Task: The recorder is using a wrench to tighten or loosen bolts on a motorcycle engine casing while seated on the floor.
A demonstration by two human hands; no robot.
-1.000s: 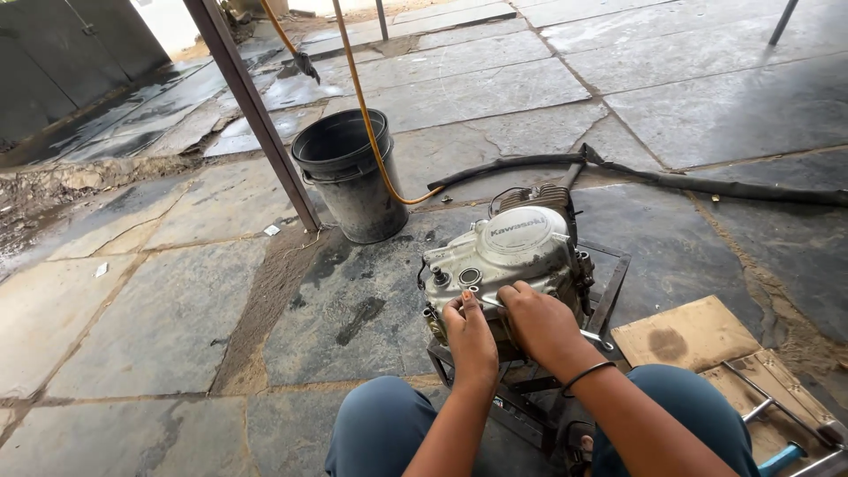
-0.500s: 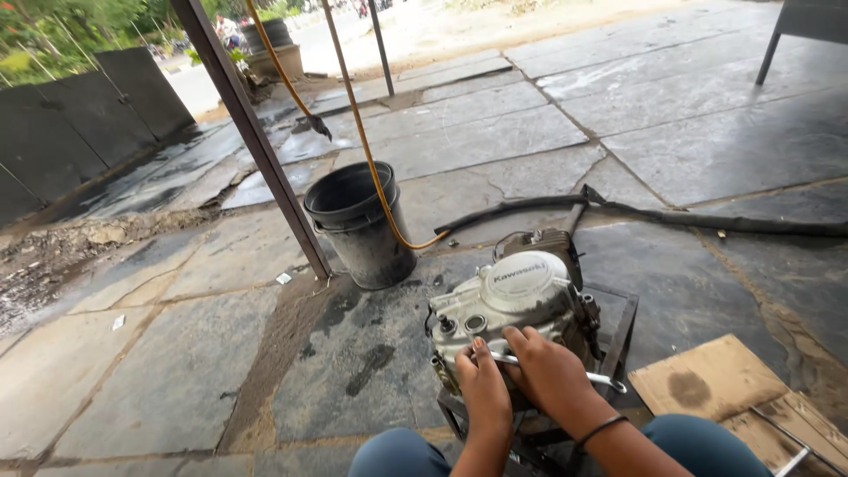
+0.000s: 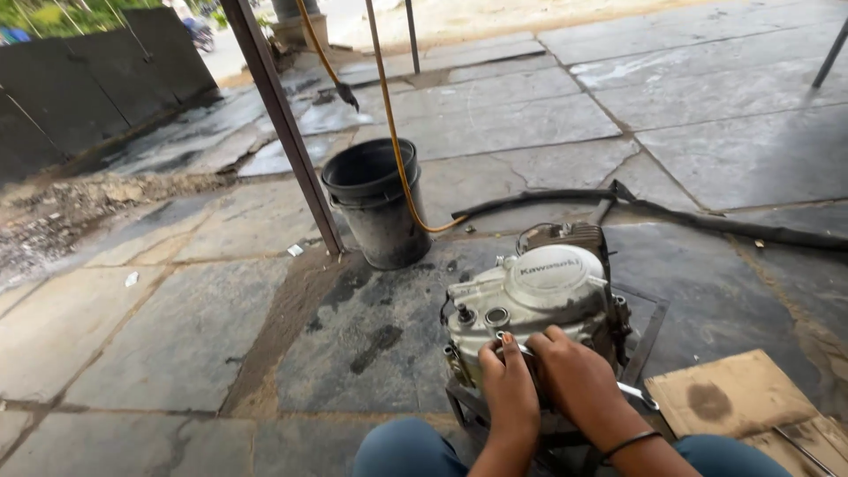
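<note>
Both hands are closed around a thin metal tool [image 3: 515, 343] at the near edge of the engine [image 3: 534, 305]. The left hand [image 3: 510, 389] has its fingers curled tight around the tool's end, close to a round opening in the pale grey side cover [image 3: 548, 278]. The right hand [image 3: 579, 380] lies just beside it, fingers bent over the same tool and pressing on the cover, probably to steady it. What kind of tool it is I cannot tell, because the hands hide most of it; a bright metal piece [image 3: 638, 397] shows to the right of the right wrist and may be its other end.

The engine stands in the near middle of the scene, on a low dark metal frame [image 3: 649, 336], with the round cover turned up and toward the person. This position seems to be chosen so that the cover and its openings are easy to reach from above. The person's knees in blue trousers [image 3: 402, 450] are on both sides of the frame, very close.

To the far left of the engine stands a black bucket [image 3: 375, 203], and a yellow hose [image 3: 393, 132] hangs down into it. A slanted metal post [image 3: 287, 132] rises just left of the bucket. A black hose [image 3: 707, 221] lies across the stone floor [image 3: 177, 336] behind the engine. On the near right a piece of brown cardboard [image 3: 729, 402] lies flat, just beside the frame.
</note>
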